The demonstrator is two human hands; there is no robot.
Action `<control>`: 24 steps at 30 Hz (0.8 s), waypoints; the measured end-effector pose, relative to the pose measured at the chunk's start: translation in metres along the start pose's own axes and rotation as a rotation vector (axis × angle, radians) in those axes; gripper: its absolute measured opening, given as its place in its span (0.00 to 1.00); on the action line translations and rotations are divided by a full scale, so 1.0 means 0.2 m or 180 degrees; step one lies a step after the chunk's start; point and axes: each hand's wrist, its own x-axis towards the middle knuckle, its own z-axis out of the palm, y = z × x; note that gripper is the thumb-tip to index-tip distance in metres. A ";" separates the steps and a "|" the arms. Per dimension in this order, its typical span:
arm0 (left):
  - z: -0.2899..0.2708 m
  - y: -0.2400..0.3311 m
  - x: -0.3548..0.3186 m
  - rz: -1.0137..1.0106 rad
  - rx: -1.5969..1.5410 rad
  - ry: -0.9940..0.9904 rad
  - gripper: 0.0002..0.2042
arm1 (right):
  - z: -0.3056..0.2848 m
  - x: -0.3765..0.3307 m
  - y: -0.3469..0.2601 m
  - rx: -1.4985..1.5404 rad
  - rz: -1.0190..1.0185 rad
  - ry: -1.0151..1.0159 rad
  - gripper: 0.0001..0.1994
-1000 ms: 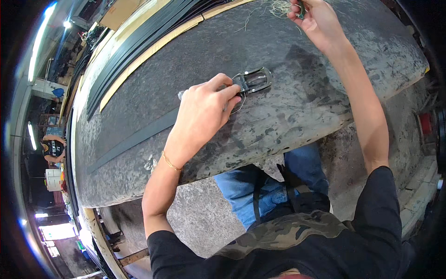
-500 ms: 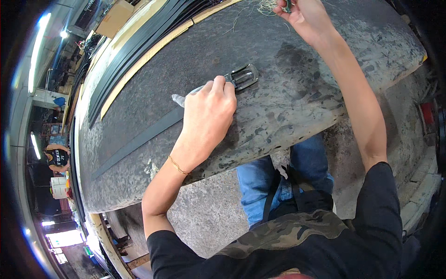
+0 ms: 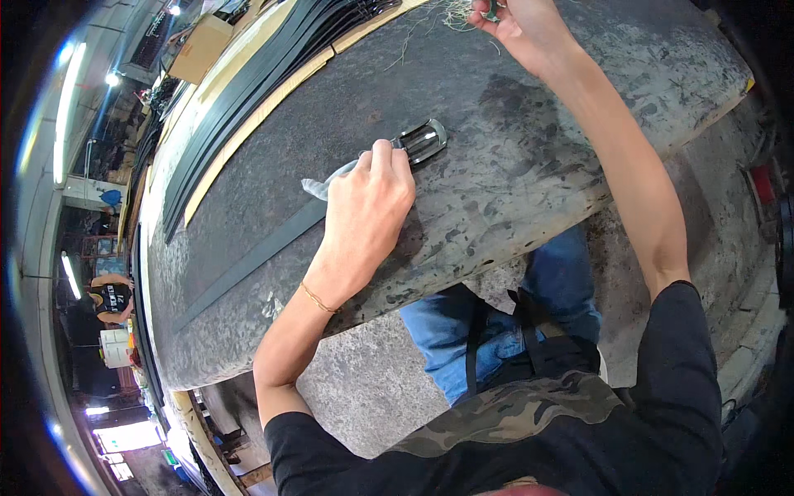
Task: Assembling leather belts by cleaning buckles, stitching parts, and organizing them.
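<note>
My left hand (image 3: 368, 198) is closed over a black belt (image 3: 258, 263), just behind its dark metal buckle (image 3: 425, 141). The strap runs out from under the hand toward the lower left and lies flat on the worktop. A soft grey strip, like a scrap of cloth (image 3: 315, 188), pokes out beside the same hand; its other end is hidden under the fingers. At the far edge of the view, my right hand (image 3: 529, 33) has its fingers around a small green thing (image 3: 492, 11), mostly cut off. Pale loose threads (image 3: 457, 14) lie beside that hand.
The dark, worn worktop (image 3: 447, 215) has a rounded front edge close to my legs. Several black straps (image 3: 240, 112) lie along a wooden strip at the far left. A cardboard box (image 3: 201, 48) stands beyond them. Another person (image 3: 112, 298) is in the left background.
The whole view has shifted slightly. Both hands keep their hold, the left on the belt behind the buckle and the right on the small green thing.
</note>
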 end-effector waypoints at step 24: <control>-0.01 -0.16 -0.02 -0.0752 -0.2300 0.0659 0.05 | 0.01 -0.01 -0.03 0.0085 -0.0003 0.0158 0.07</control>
